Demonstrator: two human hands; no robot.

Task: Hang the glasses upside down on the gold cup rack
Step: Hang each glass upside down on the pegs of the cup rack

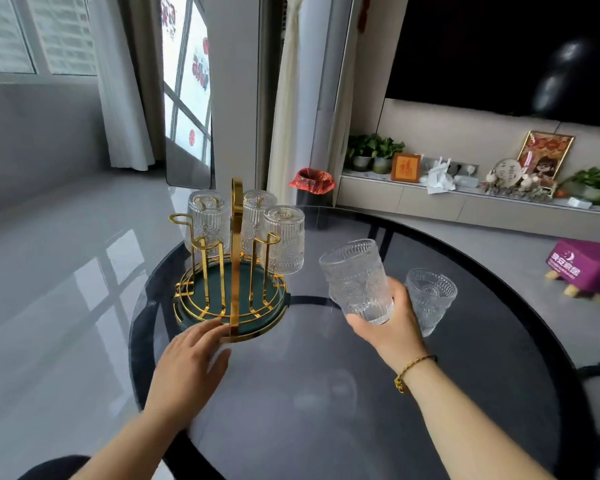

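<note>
The gold cup rack [236,258] with a dark green round base stands on the round glass table [326,393]. Three embossed clear glasses hang upside down on it: one at the back left [208,220], one at the back [257,216], one on the right [286,240]. Bare gold hooks show on the near left side. My left hand [191,365] rests against the rack's near rim, fingers spread. My right hand [385,327] holds a clear embossed glass [355,280] upright and tilted, lifted to the right of the rack. Another glass [430,299] stands upright on the table behind that hand.
The table edge curves close on the left and right. A purple stool [586,261] sits on the floor at the right. A red-lined bin [312,183] stands beyond the table. A low TV cabinet [465,199] with plants and frames runs along the far wall.
</note>
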